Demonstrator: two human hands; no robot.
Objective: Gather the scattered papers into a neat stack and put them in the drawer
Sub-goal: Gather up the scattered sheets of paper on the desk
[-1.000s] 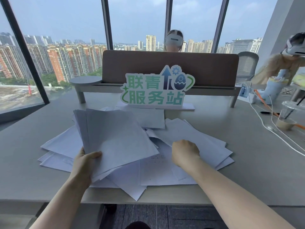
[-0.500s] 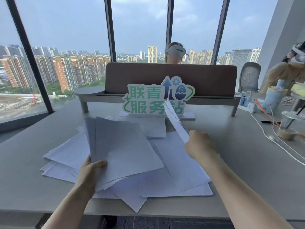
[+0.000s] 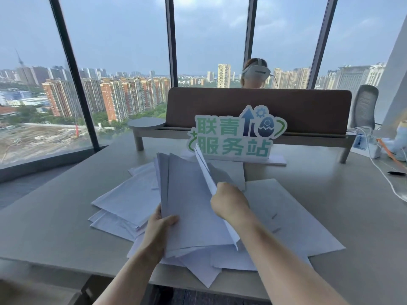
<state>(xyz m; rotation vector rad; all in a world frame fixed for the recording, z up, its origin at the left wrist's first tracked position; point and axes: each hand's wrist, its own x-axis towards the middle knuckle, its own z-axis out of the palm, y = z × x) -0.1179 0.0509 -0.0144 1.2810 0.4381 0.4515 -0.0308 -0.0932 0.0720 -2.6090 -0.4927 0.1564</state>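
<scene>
**Adding a lifted sheet to the held bundle**

The right hand [image 3: 229,202] is closed in a fist-like pinch on one or more sheets, its fingers curled out of sight beneath the knuckles, so only the closed grip shows. The lifted sheet [image 3: 203,167] stands nearly on edge, its far corner rising in front of the green sign [image 3: 236,134]. The left hand [image 3: 160,225] clamps the near left corner of the held bundle [image 3: 191,205], thumb on top and fingers hidden under the paper; the bundle is tilted up off the surface [image 3: 55,216] and fans slightly at its far edge.

Under and around both hands lie the loose papers [image 3: 130,199], spread toward the left edge, toward the right, and over the near edge, where one corner overhangs. No drawer is in view.

To do this step well, I judge the lifted sheet should be laid flat onto the bundle's face with its edges matched to the top sheet, and the left thumb lifted briefly to admit it, then pressed down again. The bundle is already uneven, so tapping its long edge on the surface before collecting more would keep it square. The overhanging sheets near the front look likeliest to slip off and deserve early attention.
</scene>
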